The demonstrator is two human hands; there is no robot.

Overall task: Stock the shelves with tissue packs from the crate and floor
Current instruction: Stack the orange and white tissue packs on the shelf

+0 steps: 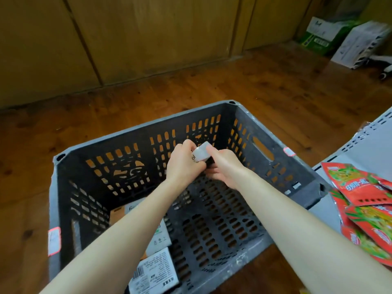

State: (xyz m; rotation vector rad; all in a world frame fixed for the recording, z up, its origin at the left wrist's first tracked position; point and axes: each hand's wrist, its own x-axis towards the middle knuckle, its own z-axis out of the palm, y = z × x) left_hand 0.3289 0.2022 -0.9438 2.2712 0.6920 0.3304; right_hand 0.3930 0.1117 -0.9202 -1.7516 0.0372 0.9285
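Above the crate interior, both hands hold one small white tissue pack: left hand closed on its 8 o'clock end, right hand pinching its 4 o'clock side. Step judged: pick from crate, nearly emptied; more packs lie at 7 o'clock on its bottom. Next move likely calls for carrying toward the shelf at 3 o'clock. Pack long axis runs roughly 7-to-1 o'clock, tilted.

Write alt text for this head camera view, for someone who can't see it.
Two bare hands, left hand and right hand, hold one small white tissue pack together above a dark slotted plastic crate on a wooden floor. More packs lie in the crate's near corner; red snack packets sit on a grey shelf at right.
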